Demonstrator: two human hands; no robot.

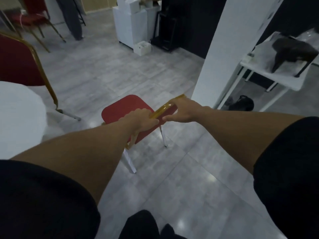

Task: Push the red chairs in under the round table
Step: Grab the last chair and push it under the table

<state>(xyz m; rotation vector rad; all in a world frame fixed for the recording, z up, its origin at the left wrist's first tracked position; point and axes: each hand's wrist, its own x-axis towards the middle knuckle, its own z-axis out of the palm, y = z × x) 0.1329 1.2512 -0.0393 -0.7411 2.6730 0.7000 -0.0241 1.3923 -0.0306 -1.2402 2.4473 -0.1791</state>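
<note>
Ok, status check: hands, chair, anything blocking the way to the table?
Left hand and right hand both gripping the red chair by its gold backrest frame. Chair clear of the round table, not yet under. Open floor between.

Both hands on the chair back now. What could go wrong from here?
1. The red chair stands apart from the round table; the second red chair beside the table could snag its legs.
2. The left hand and right hand grip the gold top rail close together, so the chair may swivel.
</note>
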